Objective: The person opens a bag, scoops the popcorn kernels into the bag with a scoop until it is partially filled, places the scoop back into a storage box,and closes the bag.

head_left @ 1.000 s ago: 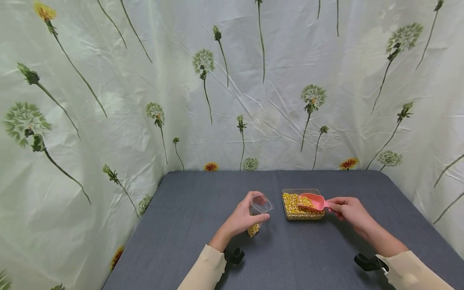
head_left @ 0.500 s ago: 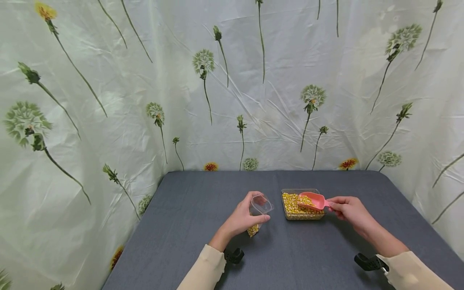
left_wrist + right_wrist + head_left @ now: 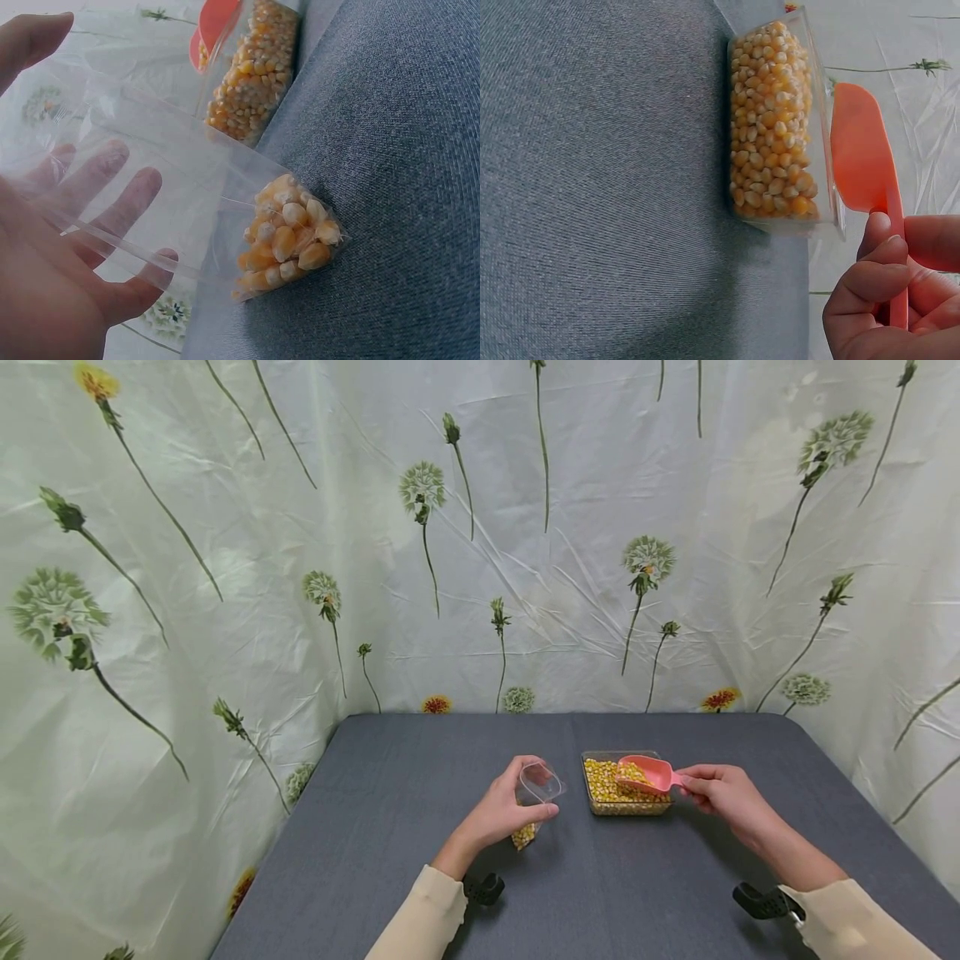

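My left hand (image 3: 504,810) holds a clear plastic bag (image 3: 180,172) upright, thumb on one side and fingers spread behind it, its mouth spread wide. Corn kernels (image 3: 285,232) fill the bag's bottom corner, which stands at the tablecloth. In my right hand (image 3: 720,793) the handle of a pink scoop (image 3: 862,150) is pinched between thumb and curled fingers. The scoop carries kernels and hangs over a clear rectangular container (image 3: 630,808) nearly full of corn. In the right wrist view the scoop's bowl is just above the container's rim.
A dark grey cloth covers the table (image 3: 420,760). Behind it hangs a pale curtain (image 3: 555,610) printed with dandelions. Black straps with camera mounts sit at both wrists, near the cream sleeves (image 3: 423,914).
The scoop has tipped and risen very slightly over the container. My left hand and the bag stay in place.
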A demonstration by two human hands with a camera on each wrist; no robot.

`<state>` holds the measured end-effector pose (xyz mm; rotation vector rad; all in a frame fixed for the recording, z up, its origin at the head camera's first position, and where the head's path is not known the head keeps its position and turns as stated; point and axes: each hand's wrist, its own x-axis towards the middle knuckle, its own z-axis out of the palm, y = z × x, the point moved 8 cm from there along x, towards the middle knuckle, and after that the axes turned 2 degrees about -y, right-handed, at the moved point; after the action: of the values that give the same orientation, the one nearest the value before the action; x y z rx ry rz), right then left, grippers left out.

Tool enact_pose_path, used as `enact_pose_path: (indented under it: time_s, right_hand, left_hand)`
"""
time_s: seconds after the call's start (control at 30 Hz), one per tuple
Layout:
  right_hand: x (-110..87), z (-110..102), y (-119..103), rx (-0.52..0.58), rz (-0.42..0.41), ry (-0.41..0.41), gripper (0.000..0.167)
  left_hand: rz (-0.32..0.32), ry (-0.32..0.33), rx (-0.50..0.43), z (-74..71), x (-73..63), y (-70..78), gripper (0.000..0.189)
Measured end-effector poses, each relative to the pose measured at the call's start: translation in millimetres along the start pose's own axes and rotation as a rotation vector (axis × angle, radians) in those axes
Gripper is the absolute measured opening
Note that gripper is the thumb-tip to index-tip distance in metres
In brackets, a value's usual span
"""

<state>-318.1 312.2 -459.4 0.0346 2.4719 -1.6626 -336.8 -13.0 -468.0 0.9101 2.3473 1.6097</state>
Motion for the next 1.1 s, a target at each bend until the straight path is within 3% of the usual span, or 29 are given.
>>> enact_pose_path:
  time_s: [0.6,1.1]
  right_hand:
    - [0.1,2.6,-12.7,0.021,-0.010,-0.020,0.033]
    - [-4.0,17.2,-41.7,0.033,-0.037,-0.047,0.036]
  left_hand:
    - [-0.017,0.008,0.025,-0.8,0.0,-0.3,0.056]
    - [-0.022,0.007,0.024,-1.8,-0.2,0.3,0.056]
